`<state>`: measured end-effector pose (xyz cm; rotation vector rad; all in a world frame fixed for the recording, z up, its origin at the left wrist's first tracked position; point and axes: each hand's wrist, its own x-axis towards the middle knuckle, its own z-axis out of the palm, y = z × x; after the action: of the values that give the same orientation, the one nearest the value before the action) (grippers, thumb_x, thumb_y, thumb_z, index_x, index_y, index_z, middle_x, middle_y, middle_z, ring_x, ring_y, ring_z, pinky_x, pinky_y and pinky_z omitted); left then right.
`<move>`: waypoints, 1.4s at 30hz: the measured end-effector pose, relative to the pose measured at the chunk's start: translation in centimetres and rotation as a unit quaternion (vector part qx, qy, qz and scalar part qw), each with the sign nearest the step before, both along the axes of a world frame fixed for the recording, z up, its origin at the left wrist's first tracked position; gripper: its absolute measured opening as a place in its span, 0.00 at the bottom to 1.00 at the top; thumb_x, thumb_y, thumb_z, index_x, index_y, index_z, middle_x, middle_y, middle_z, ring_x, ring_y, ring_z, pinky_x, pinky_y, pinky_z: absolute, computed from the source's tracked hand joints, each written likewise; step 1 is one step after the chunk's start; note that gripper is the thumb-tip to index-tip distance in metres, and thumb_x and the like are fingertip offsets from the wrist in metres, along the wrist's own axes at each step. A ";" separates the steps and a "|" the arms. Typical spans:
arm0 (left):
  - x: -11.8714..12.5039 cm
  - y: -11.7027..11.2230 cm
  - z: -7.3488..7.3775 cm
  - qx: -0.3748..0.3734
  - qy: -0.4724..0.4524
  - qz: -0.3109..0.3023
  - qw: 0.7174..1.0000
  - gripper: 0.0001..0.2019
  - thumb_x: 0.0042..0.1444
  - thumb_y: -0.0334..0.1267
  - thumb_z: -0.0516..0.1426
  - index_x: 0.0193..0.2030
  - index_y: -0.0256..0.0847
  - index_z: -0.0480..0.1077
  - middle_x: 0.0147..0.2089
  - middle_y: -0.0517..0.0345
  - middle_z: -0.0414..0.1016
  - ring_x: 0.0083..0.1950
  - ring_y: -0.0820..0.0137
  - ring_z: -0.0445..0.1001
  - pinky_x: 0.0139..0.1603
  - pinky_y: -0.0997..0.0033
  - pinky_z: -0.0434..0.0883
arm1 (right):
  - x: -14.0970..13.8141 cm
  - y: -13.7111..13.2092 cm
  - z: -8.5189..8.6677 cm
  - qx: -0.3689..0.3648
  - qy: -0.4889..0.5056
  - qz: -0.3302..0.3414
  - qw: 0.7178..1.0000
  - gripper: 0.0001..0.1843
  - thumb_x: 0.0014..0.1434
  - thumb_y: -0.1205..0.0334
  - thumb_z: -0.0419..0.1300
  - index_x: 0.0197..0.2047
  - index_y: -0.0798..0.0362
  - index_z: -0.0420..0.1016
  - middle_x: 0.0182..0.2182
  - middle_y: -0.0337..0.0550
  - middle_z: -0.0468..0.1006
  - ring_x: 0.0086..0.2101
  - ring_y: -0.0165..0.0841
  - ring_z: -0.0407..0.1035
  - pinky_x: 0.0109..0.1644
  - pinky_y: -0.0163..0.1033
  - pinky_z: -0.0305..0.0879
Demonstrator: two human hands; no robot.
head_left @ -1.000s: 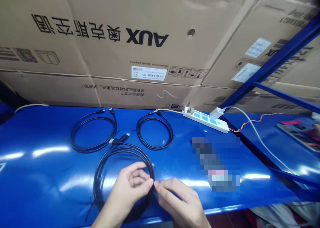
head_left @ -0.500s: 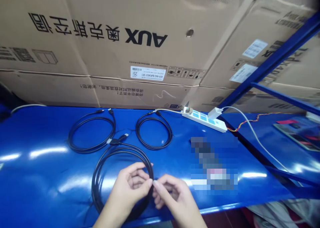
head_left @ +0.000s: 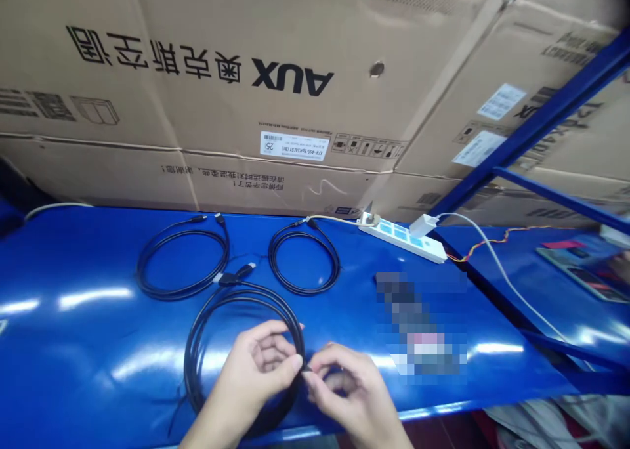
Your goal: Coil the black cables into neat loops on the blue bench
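Observation:
A coiled black cable lies on the blue table right in front of me. My left hand pinches the coil at its right side, fingers curled round the strands. My right hand meets it there, fingertips pinched on the same spot, possibly on a small tie I cannot make out. The coil's two plugs stick out at its far side. Two more black cable coils lie further back, one at the left and one in the middle.
A white power strip with a white charger and cord sits at the back right. Large cardboard boxes wall the far edge. A blue rack beam slants at the right, with a blurred patch on the table near it.
My right hand has drawn in closer to the left hand and curled its fingers tighter at the coil's right side. The coils on the table have stayed put.

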<state>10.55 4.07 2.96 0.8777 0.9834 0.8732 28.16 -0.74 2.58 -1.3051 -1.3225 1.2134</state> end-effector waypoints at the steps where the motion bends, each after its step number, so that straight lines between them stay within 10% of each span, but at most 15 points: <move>1: -0.1 0.0 0.0 -0.004 -0.005 -0.005 1.000 0.21 0.37 0.39 0.74 0.39 0.40 0.75 0.29 0.59 0.80 0.32 0.69 0.79 0.37 0.71 0.76 | 0.4 0.1 0.2 0.057 -0.041 0.019 0.997 0.11 0.63 0.54 0.67 0.35 0.53 0.81 0.30 0.42 0.79 0.25 0.30 0.75 0.26 0.30 0.71; 6: -0.3 -0.4 0.1 -0.028 -0.032 -0.014 0.999 0.21 0.38 0.40 0.75 0.38 0.42 0.75 0.31 0.59 0.80 0.34 0.69 0.78 0.39 0.70 0.75 | 1.9 0.9 2.0 0.193 -0.149 0.076 0.967 0.06 0.66 0.64 0.65 0.38 0.52 0.84 0.30 0.44 0.84 0.30 0.32 0.77 0.34 0.31 0.72; 21: -0.3 -0.3 -0.1 -0.025 -0.025 -0.039 0.999 0.21 0.38 0.39 0.75 0.38 0.41 0.74 0.31 0.59 0.79 0.34 0.68 0.77 0.38 0.70 0.74 | 2.0 1.4 2.7 0.117 -0.121 0.078 0.983 0.04 0.60 0.62 0.71 0.39 0.52 0.88 0.31 0.45 0.87 0.29 0.34 0.80 0.32 0.31 0.76; 34: -0.1 -0.4 -0.3 -0.004 -0.013 -0.079 0.997 0.20 0.40 0.40 0.73 0.41 0.41 0.77 0.28 0.62 0.75 0.30 0.70 0.72 0.34 0.70 0.70 | 3.5 1.5 3.3 0.320 -0.282 0.186 0.885 0.11 0.71 0.65 0.60 0.51 0.49 0.84 0.36 0.47 0.87 0.34 0.38 0.79 0.38 0.40 0.75; 42: 0.2 -0.1 -1.0 0.081 0.025 -0.071 0.994 0.18 0.47 0.45 0.70 0.45 0.43 0.79 0.37 0.56 0.73 0.40 0.64 0.75 0.41 0.67 0.73 | 2.9 0.9 1.5 -0.043 0.019 0.075 0.996 0.32 0.61 0.41 0.68 0.64 0.46 0.76 0.46 0.51 0.86 0.42 0.42 0.81 0.40 0.42 0.81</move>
<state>10.71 3.93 1.94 1.0977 0.8898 0.8206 31.05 0.20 4.07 -1.2552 -1.3733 1.4057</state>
